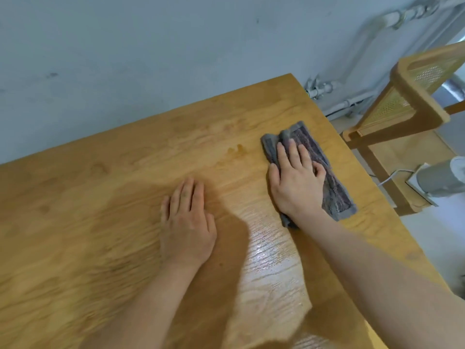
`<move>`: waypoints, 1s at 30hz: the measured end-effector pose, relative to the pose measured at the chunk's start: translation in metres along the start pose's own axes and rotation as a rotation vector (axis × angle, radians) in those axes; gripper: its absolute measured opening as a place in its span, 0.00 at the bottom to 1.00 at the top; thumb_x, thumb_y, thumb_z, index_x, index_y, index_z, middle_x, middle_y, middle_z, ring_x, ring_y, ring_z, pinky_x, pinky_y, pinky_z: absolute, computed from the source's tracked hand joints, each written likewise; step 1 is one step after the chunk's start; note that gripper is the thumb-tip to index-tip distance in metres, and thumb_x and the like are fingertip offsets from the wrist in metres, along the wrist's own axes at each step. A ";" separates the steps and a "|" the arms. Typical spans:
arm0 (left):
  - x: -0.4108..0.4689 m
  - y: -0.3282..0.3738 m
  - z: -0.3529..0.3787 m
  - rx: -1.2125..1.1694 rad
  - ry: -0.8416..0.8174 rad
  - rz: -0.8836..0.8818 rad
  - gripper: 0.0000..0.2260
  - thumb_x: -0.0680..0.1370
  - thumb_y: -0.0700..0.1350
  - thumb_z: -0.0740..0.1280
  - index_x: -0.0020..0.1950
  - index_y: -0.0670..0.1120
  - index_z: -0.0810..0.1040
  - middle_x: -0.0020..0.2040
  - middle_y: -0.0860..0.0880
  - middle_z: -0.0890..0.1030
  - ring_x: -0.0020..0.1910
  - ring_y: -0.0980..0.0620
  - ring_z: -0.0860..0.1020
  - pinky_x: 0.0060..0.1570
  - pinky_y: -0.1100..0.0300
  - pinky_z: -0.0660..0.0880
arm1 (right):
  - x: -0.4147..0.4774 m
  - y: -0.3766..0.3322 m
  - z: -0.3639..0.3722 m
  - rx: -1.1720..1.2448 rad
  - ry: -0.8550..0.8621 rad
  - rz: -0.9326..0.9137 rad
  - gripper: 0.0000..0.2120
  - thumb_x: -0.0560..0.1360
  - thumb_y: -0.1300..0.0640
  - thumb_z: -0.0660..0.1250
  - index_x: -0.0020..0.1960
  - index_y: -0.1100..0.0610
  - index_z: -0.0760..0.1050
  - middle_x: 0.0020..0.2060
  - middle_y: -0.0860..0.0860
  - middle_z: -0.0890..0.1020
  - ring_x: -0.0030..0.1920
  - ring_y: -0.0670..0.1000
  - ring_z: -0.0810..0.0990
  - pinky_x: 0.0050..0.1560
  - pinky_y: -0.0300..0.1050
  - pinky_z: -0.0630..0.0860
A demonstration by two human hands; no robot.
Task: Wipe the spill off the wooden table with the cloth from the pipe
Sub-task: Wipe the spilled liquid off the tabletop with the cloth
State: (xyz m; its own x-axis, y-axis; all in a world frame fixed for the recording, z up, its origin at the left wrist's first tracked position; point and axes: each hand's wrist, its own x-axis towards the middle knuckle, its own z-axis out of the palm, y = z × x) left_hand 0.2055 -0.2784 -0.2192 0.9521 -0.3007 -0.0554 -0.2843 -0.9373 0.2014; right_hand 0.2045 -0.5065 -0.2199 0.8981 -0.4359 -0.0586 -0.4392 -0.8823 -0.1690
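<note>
Light: soft, even daylight.
Glare: glossy streaks on the honey-coloured wooden table [271, 260].
Shadows: dark patch beside the left hand [187, 222].
Blur: motion smear lower left.
Distortion: wide-angle bending at edges.

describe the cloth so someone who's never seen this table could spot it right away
Start at the big wooden table against the grey wall and go to its far right corner, near the cane-backed chair. The cloth lies flat there under the right hand. It is the only fabric on the table: a grey, streaky, folded strip, while the left hand rests on bare wood.
</note>
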 end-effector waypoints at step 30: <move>0.029 -0.046 -0.014 -0.251 0.172 0.065 0.13 0.73 0.36 0.58 0.52 0.43 0.78 0.61 0.43 0.77 0.60 0.40 0.73 0.61 0.47 0.70 | -0.109 -0.064 0.024 0.059 -0.101 -0.520 0.25 0.80 0.46 0.53 0.77 0.47 0.62 0.77 0.47 0.61 0.78 0.49 0.56 0.74 0.57 0.56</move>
State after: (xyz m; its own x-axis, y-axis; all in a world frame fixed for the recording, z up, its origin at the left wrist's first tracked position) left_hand 0.2477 -0.2415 -0.2162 0.9438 -0.3047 0.1277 -0.3294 -0.8378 0.4354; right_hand 0.1351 -0.3986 -0.2260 0.9958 0.0788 -0.0468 0.0644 -0.9647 -0.2555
